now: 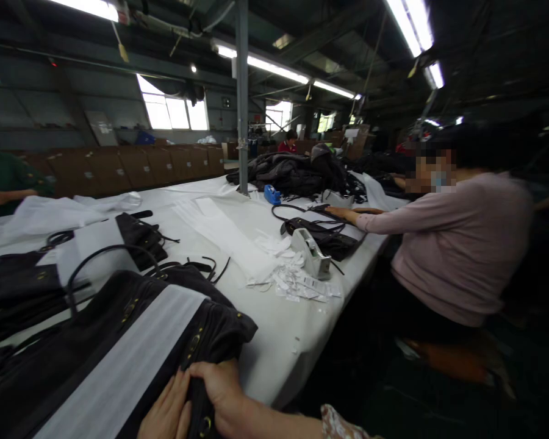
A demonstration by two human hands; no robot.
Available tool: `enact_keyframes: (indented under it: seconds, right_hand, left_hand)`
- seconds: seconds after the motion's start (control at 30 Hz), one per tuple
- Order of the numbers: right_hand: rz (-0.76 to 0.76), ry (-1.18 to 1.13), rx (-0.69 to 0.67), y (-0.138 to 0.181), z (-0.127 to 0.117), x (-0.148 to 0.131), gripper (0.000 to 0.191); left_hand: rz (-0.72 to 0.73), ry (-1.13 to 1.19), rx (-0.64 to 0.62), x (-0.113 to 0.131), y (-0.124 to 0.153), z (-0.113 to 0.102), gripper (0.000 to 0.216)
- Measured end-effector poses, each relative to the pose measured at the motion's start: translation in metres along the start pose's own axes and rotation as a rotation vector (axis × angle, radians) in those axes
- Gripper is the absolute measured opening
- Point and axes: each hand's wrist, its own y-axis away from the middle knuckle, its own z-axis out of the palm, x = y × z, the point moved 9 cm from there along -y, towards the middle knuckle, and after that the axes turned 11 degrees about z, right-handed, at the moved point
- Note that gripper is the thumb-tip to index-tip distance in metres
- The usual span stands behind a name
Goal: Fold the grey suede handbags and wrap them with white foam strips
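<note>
A black bag [96, 323] with gold-coloured metal fittings and a long thin handle lies on the table in front of me. A white strip of packing sheet [132, 360] runs lengthwise across it. My left hand [168, 407] rests on the bag near its front edge, fingers stretched out flat. Right beside it, my right hand [219, 387] grips the bag's edge, thumb on top; its other fingers are mostly hidden. Behind this bag lies another black bag [139, 238], partly covered by a white sheet [94, 250].
On the white table [251, 329] are a grey tape dispenser [310, 253], a pile of white tags [297, 280], thin white sheets [224, 235] and a blue tape dispenser [271, 194]. A co-worker [457, 244] handles black bags [329, 235] at right. Dark bags [293, 174] are heaped behind a post [242, 103].
</note>
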Motion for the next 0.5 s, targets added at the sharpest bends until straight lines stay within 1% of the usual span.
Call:
enact_keyframes:
  seconds: [0.03, 0.07, 0.13, 0.17, 0.2, 0.23, 0.3, 0.33, 0.37, 0.43, 0.5]
  right_hand:
    - [0.043, -0.027, 0.058, 0.004, -0.005, 0.001, 0.031]
    - [0.088, -0.04, 0.114, 0.007, -0.009, 0.002, 0.031]
    - [0.115, -0.015, 0.109, 0.009, -0.008, -0.002, 0.034]
    - [0.12, -0.011, 0.097, 0.008, -0.007, -0.005, 0.038]
    - [0.121, -0.008, 0.085, 0.006, -0.006, -0.007, 0.042]
    - [0.123, -0.002, 0.073, 0.002, -0.005, -0.008, 0.048]
    - [0.133, 0.025, 0.068, -0.004, -0.006, -0.009, 0.056]
    - [0.146, 0.046, 0.077, -0.006, -0.008, -0.008, 0.058]
    - [0.165, 0.064, 0.082, -0.009, -0.01, -0.006, 0.059]
    - [0.208, 0.079, 0.074, -0.013, -0.011, 0.0, 0.06]
    - [0.244, 0.092, 0.029, -0.018, -0.012, 0.007, 0.06]
  left_hand:
    - [-0.06, 0.022, 0.02, 0.007, -0.007, -0.013, 0.041]
    - [-0.161, 0.079, -0.032, 0.011, -0.015, -0.021, 0.041]
    - [-0.309, 0.22, -0.133, 0.018, -0.03, -0.041, 0.037]
    - [-0.38, 0.267, -0.142, 0.016, -0.037, -0.056, 0.036]
    - [-0.445, 0.273, -0.104, 0.009, -0.042, -0.077, 0.036]
    - [-0.5, 0.255, -0.04, -0.003, -0.044, -0.1, 0.038]
    - [-0.585, 0.163, 0.112, -0.038, -0.041, -0.147, 0.045]
    - [-0.622, 0.107, 0.17, -0.061, -0.036, -0.167, 0.05]
    - [-0.659, 0.052, 0.197, -0.085, -0.03, -0.182, 0.054]
    - [-0.734, -0.081, 0.184, -0.136, -0.017, -0.201, 0.061]
    - [-0.763, -0.185, 0.125, -0.182, -0.009, -0.208, 0.066]
